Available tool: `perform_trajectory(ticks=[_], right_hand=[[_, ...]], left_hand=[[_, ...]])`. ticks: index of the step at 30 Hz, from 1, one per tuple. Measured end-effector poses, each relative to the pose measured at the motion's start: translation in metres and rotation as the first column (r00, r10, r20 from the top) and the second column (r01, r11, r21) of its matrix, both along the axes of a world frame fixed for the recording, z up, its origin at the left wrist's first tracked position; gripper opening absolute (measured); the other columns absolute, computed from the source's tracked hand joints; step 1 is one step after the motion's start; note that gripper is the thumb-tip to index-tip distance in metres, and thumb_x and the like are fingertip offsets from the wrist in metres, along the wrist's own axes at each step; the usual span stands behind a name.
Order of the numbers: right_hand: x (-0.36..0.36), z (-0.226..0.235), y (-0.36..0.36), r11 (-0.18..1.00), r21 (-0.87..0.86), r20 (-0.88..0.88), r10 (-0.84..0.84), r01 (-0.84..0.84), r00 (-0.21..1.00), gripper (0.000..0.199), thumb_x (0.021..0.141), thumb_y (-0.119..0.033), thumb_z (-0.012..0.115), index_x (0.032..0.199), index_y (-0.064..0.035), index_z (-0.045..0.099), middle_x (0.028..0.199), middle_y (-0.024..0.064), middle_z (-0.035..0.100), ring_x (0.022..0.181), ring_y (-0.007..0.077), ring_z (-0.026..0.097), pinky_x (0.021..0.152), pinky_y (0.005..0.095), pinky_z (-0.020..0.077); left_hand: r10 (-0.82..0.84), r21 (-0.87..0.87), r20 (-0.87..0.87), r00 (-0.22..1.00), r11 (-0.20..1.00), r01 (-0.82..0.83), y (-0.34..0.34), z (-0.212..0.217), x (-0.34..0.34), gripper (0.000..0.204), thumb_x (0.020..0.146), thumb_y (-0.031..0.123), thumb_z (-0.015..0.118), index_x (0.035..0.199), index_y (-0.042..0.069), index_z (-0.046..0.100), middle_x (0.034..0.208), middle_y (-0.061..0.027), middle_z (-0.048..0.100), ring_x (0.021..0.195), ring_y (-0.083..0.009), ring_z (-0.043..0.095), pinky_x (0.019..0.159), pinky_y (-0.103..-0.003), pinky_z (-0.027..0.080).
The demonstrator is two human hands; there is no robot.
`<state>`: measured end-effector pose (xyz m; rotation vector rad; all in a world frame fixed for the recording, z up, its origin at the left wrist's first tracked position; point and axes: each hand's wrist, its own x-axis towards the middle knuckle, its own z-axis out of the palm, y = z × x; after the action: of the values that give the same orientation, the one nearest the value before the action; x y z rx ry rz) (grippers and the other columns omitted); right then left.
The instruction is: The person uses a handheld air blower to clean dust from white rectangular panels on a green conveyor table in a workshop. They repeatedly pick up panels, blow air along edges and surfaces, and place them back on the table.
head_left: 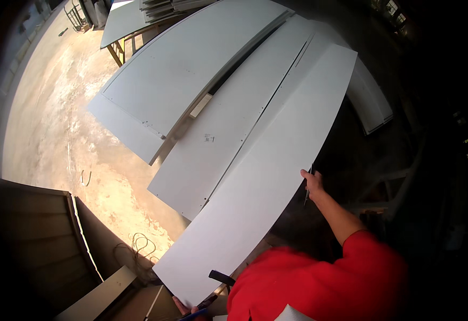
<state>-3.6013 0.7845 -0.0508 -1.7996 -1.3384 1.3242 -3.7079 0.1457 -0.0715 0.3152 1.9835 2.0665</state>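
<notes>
Holding dark tool [306, 196] in R hand [313, 183], at white panel [255, 184] edge. At near end w/ L hand [182, 307] — can't tell grip.

Right hand [314, 184] forward, left hand [182, 307] nearer

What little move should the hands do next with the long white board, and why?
Maybe steady the near end of the long, flat white panel with the left hand. That end sticks out past the pale grey flat panel beside it, and the left hand is right there, while the right hand is at the long right edge.
</notes>
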Motion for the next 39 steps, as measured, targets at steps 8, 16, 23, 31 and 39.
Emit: perform_trajectory(ticks=[8,16,23,31,39], right_hand=[[-0.106,0.086,0.049,0.903,0.336,0.188,0.214,-0.267,0.959,0.032,0.072,-0.028,0.077,0.074,-0.0037,0.056,0.064,0.0025,0.055,0.053,0.0121,0.051,0.051,0.0309,0.0417],[-0.203,0.071,0.044,0.806,0.201,-0.037,0.574,-0.557,0.818,0.039,0.084,-0.041,0.069,0.087,-0.0035,0.060,0.074,0.0045,0.062,0.058,0.0151,0.060,0.060,0.0325,0.0493],[-0.106,-0.020,0.022,0.939,-0.028,0.468,0.315,-0.343,0.826,0.044,0.087,-0.040,0.064,0.110,-0.0031,0.056,0.102,0.0165,0.066,0.096,0.0360,0.065,0.083,0.0451,0.0513],[-0.073,-0.060,0.014,0.914,0.001,0.597,0.324,-0.405,0.734,0.043,0.082,-0.032,0.071,0.108,-0.0025,0.054,0.103,0.0195,0.066,0.100,0.0397,0.063,0.085,0.0480,0.0510],[-0.118,-0.066,0.074,0.903,0.081,0.604,0.292,-0.421,0.741,0.040,0.080,-0.028,0.073,0.104,-0.0022,0.055,0.103,0.0209,0.066,0.098,0.0404,0.063,0.082,0.0487,0.0515]], left_hand=[[0.118,0.282,-0.206,0.971,0.958,-0.057,0.001,0.036,-0.108,0.077,0.086,0.029,0.055,0.150,0.003,0.023,0.148,-0.0210,0.034,0.139,-0.0338,0.030,0.115,-0.050,0.022],[0.539,0.160,0.105,0.836,0.821,-0.549,0.014,-0.029,-0.244,0.023,0.089,0.025,0.051,0.104,0.008,0.055,0.095,-0.0059,0.056,0.088,-0.0205,0.055,0.084,-0.035,0.045],[0.584,-0.227,0.456,0.672,0.806,-0.546,0.007,-0.102,-0.213,0.039,0.089,0.026,0.046,0.108,-0.001,0.065,0.105,-0.0113,0.066,0.092,-0.0260,0.063,0.083,-0.038,0.049],[0.505,-0.196,0.620,0.600,0.840,-0.505,0.005,-0.147,-0.161,0.046,0.085,0.031,0.042,0.110,-0.001,0.064,0.108,-0.0122,0.066,0.098,-0.0286,0.062,0.088,-0.041,0.049],[0.481,-0.239,0.558,0.676,0.873,-0.424,0.055,-0.150,-0.211,0.042,0.084,0.030,0.046,0.108,0.002,0.065,0.107,-0.0108,0.065,0.098,-0.0275,0.061,0.085,-0.039,0.048]])
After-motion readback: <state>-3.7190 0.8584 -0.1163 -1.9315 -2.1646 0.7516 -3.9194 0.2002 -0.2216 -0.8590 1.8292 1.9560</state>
